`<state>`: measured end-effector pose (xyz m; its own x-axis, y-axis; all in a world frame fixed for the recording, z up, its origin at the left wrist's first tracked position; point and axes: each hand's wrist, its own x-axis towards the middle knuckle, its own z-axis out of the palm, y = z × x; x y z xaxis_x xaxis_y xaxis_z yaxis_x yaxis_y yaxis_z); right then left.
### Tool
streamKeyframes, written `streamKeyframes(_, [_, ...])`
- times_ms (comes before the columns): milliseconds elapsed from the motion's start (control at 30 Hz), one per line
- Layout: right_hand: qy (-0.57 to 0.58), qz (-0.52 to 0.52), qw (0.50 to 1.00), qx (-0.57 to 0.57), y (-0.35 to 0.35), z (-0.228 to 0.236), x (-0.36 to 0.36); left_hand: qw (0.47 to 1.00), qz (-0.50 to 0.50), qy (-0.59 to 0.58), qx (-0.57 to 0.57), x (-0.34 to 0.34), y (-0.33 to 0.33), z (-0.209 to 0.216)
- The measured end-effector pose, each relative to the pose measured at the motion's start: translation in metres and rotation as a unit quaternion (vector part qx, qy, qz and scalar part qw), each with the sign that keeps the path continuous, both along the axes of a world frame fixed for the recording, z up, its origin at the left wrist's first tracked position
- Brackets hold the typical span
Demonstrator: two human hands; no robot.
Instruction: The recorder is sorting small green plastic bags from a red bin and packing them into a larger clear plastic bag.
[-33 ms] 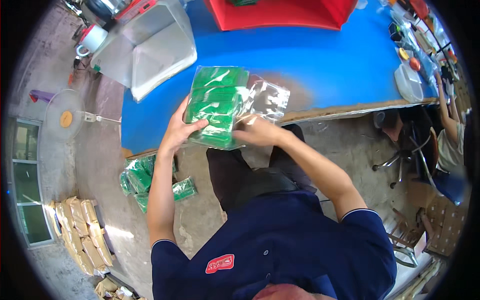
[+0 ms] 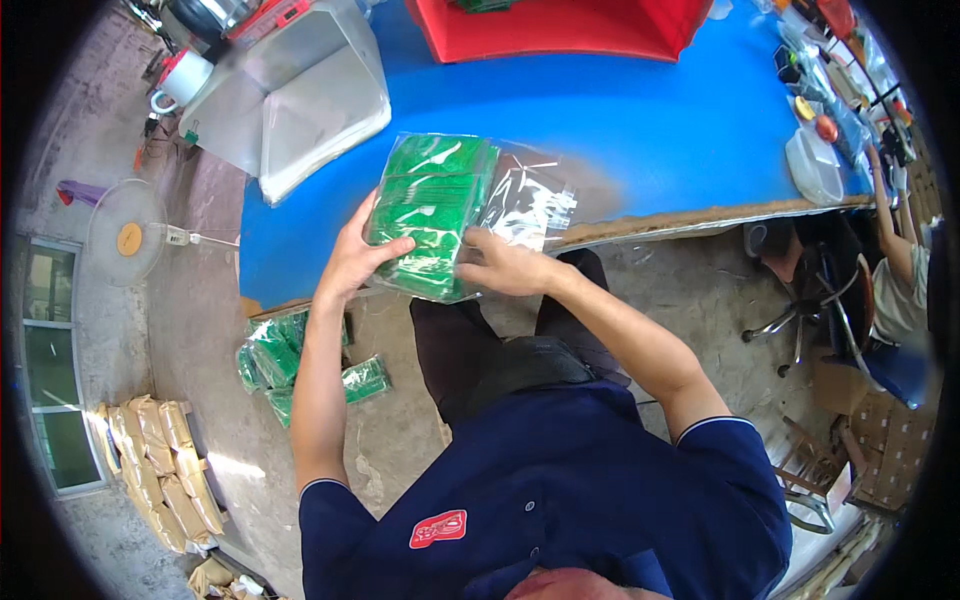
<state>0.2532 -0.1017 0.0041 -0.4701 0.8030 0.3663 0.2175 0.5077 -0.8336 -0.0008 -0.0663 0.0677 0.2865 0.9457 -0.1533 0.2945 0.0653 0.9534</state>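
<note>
Over the front edge of the blue table I hold a clear plastic bag packed with flat green pieces (image 2: 430, 200); exactly what the pieces are I cannot tell. My left hand (image 2: 352, 258) is closed round the bag's left side, its thumb lying across the front. At the lower right edge, the curled fingers of my right hand (image 2: 512, 267) pinch the plastic. The bag's loose, shiny clear flap (image 2: 532, 203) sticks out to the right, above my right hand.
A blue table (image 2: 560, 110) carries a red bin (image 2: 560, 42), a whitish tray (image 2: 330, 120) and a clear tub (image 2: 812, 170). More green packs (image 2: 275, 355) lie on the floor at left, near a fan (image 2: 128, 238) and stacked brown sacks (image 2: 160, 460). Another person (image 2: 900, 285) sits at right.
My right hand has shifted slightly left and down along the bag's edge. The clear flap lies flatter and hangs a little lower. My left hand keeps its hold.
</note>
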Motion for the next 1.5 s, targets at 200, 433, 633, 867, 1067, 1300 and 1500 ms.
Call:
streamKeyframes(200, [-0.098,0.066,0.986,-0.113,-0.01,0.03,0.025,0.996,-0.06,0.028,0.058,-0.022,0.01,-0.008])
streamKeyframes(433, [-0.214,-0.089,0.945,0.231,0.041,-0.009,0.033,0.981,-0.192,-0.004,-0.027,-0.021,0.063,-0.001])
streamKeyframes(633, [-0.163,-0.05,0.975,0.14,-0.001,-0.004,0.026,0.982,-0.187,-0.024,-0.028,-0.024,0.065,-0.003])
streamKeyframes(867, [-0.154,-0.111,0.971,0.146,-0.007,-0.007,0.007,0.86,0.175,0.25,0.409,0.003,0.069,0.017])
streamKeyframes(1067, [-0.088,-0.079,0.981,0.157,-0.015,-0.007,-0.005,0.935,0.307,-0.004,0.179,0.058,-0.127,-0.04])
streamKeyframes(1300, [-0.111,0.176,0.977,-0.048,-0.013,0.015,-0.024,0.912,0.33,-0.243,0.027,0.055,-0.16,-0.082])
streamKeyframes(1500, [-0.139,0.179,0.973,-0.039,-0.027,0.011,-0.034,0.942,0.29,-0.165,0.03,0.035,-0.168,-0.088])
